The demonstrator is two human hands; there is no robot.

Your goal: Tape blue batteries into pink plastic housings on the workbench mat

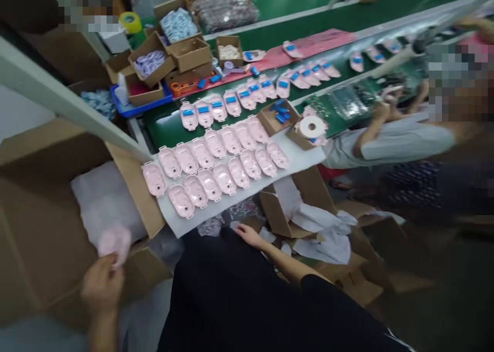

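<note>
My left hand (101, 284) is at the lower left, fingers pinched on a blurred pink plastic shell (115, 244) over a large open cardboard box (42, 239) lined with white foam (106, 200). My right hand (247, 234) rests on my black-clothed lap, fingers curled down; I cannot make out anything in it. In front of me, several pink shells (216, 169) lie in rows on a white sheet (301, 159). More pink shells with blue parts (239, 97) lie on the green belt (165, 128) behind.
Small cardboard boxes of parts (170, 48) and a blue tray (139, 107) stand at the back left. A white tape roll (312, 127) sits by a small box of blue parts (278, 114). A seated person's arm (389, 141) reaches the belt at right. Torn cardboard and paper (320, 228) lie below.
</note>
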